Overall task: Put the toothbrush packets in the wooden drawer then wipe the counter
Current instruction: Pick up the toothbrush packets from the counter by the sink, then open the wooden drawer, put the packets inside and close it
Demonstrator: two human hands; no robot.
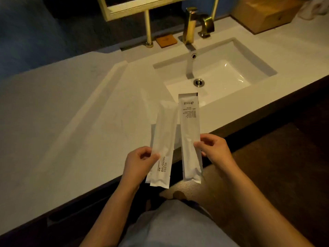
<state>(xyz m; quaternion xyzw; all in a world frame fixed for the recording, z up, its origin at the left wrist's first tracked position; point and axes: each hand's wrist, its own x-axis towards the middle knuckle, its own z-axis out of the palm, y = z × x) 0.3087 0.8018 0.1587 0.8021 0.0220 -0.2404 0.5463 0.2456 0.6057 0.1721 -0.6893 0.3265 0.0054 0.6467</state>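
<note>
Left hand (138, 160) pinching two packets (161, 148), right hand (216, 148) one packet (190, 136) — thin edge grips; slippage onto counter (62, 113) likely.

Bathroom: sink (210, 86), brass faucet (190, 26), white counter (71, 113).

The white packet (161, 148) pinched in the left hand (138, 162) carries dark capitals reading "BRUSHING TEETH" in two lines that run lengthwise near its lower end, with a few smaller marks just below them that are too small to read. The second packet (190, 138), held by the right hand (212, 148), shows a small logo and several lines of fine print near its top end, upside down and illegible.
</note>
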